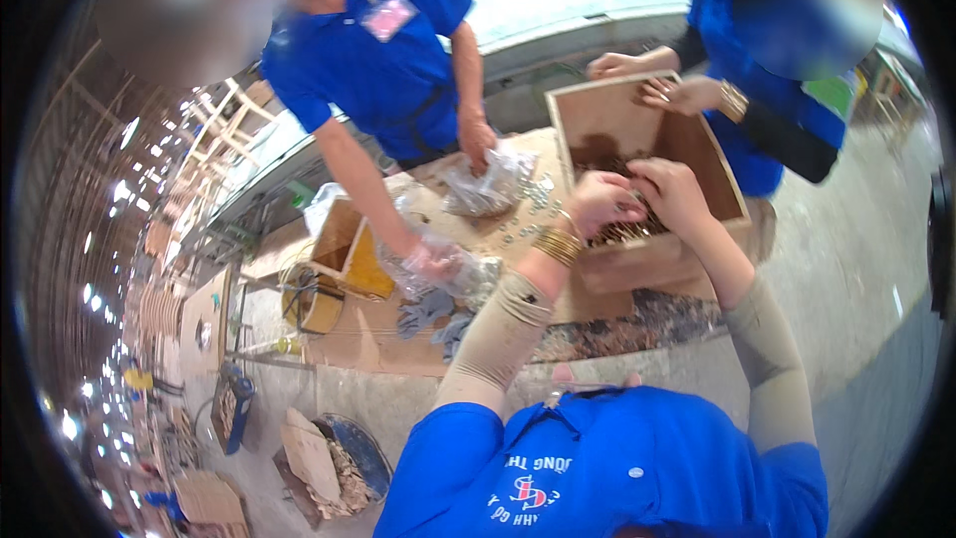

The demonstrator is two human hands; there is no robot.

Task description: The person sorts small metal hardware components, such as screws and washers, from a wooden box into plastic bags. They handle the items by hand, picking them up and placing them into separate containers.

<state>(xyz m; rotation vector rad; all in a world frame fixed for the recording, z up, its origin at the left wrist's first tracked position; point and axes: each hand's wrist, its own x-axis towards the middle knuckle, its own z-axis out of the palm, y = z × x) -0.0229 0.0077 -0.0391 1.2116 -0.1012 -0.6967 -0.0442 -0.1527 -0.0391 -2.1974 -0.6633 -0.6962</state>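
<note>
Over an open wooden box (637, 267), my left hand (603, 203) and my right hand (677, 195) are close together with fingers curled in a pinch. Whatever they hold is too small or hidden to name. Beneath them, a heap of small brassy metal pieces (625, 232) lies in the box; my hands cover part of it. A co-worker's hands (687, 95) are at the box's far rim. Small shiny metal pieces (538, 195) are scattered on the worktable just left of the box.
Across the table, a co-worker in blue grips clear plastic bags (486, 184). Grey gloves (426, 311) lie near the table's front edge. A small wooden box (339, 235) and a yellow container (370, 267) stand at left. A bin of wood scraps (366, 453) is on the floor.
</note>
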